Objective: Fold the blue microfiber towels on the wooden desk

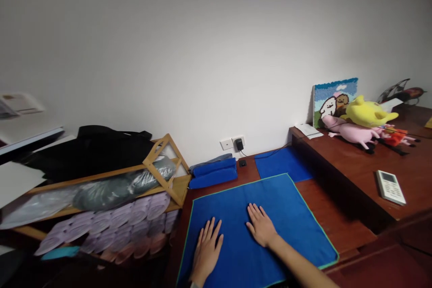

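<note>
Left hand [207, 250], right hand [262, 227] flat on squarish, perhaps microfibre cloth [238, 254].

Hands [207, 248] [262, 228] flat on blue cloth [236, 247]

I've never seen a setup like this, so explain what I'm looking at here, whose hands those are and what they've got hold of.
There is no machine here, just a person using two bare hands. This single picture comes from a camera worn on that person's head, looking forward and down, so you see roughly what they face.

The left hand and right hand lie palm down on a blue cloth with green edging, spread over a reddish-brown surface. Neither hand holds anything.

Behind the cloth, near the wall, sits a folded blue bundle. On the raised part at right are a yellow plush toy, a pink plush toy and a pale handheld device. Rows of lilac slippers fill the rack at left.
</note>
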Demonstrator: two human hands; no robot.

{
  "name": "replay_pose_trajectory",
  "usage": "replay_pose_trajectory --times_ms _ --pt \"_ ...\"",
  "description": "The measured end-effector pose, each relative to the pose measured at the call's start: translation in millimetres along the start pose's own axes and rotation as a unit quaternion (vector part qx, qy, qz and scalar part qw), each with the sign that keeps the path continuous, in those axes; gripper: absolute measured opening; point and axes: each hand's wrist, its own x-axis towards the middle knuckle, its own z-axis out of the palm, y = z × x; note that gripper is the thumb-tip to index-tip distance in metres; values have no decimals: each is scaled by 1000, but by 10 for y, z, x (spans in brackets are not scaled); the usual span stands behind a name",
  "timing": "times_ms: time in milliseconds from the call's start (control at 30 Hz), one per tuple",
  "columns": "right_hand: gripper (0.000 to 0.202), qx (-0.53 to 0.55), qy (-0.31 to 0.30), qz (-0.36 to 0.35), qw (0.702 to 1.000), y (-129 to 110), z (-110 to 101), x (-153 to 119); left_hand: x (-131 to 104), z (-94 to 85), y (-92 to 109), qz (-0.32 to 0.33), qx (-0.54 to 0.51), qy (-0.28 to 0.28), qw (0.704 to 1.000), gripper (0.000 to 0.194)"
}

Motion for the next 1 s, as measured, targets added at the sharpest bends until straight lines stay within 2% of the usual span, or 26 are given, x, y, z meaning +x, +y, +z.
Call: replay_pose_trajectory --times_ms 67,133,200,367,433,467,500,567,667,767,833,900,933,1000 --pt "69 -1 -18 14 1000 -35 32 -20 -147 -7 36 -11 9 -19 1000 55" --pt "69 -14 -24 40 999 122 -16 -118 -202 -34 49 -18 15 -29 999 56" --pt "69 -34 -17 78 996 438 -122 -297 -204 -68 61 -19 17 -28 999 57" --pt "71 -89 12 183 979 1502 -514 -887 -186 -122 111 -22 12 -25 999 57" --pt "73 -101 8 228 968 1777 -667 -1044 -188 -127 125 -23 9 -25 999 56" --pt "74 -104 11 245 964 1829 -724 -1085 -189 -129 131 -23 7 -25 999 56" --pt "74 -106 20 252 962 1814 -761 -1098 -189 -131 135 -24 5 -25 999 56" --pt "72 -105 56 228 966 1575 -754 -1053 -186 -134 141 -27 1 -27 999 56" --pt "66 -72 94 115 986 822 -535 -883 -181 -144 150 -31 0 -26 999 56" --pt "65 -22 47 10 999 3 -200 -736 -179 -160 157 -32 0 -27 999 56" --pt "66 -2 7 -11 1000 -334 -34 -703 -179 -171 160 -33 -1 -31 999 57" --pt "68 2 -14 -4 1000 -408 29 -733 -178 -178 160 -34 -1 -34 999 57" --pt "69 0 -16 6 1000 -343 19 -775 -177 -177 158 -34 -1 -35 999 57" --pt "69 -12 -8 38 999 -44 -65 -915 -174 -168 152 -34 -1 -37 999 57"
